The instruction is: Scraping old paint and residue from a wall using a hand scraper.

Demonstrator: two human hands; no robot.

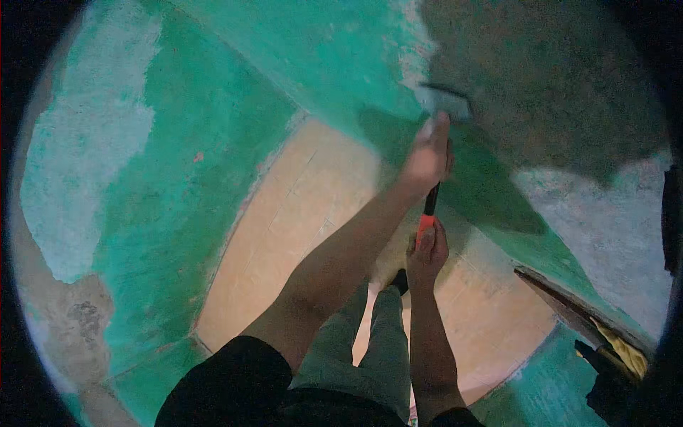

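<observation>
Both hands are on one long-handled tool with a black and orange-red handle. Its wide, pale head with a dark edge [447, 101] is blurred against the wall; whether it is a scraper or a roller, I cannot tell. Stretched forward, my left hand [428, 160] is closed around the upper part, just below the head. My right hand [428, 248] grips the orange-red lower end, nearer my body. The green painted wall [341, 58] meets a dark grey patch [539, 80] beside the tool head, with a rough, pale border between them.
Beige floor tiles [277, 213] lie under me, between green walls. On the right a narrow board or ledge [560, 293] juts in, with a yellow cloth-like thing [621, 347] and dark objects near it. Pale patches [565, 213] mark the walls.
</observation>
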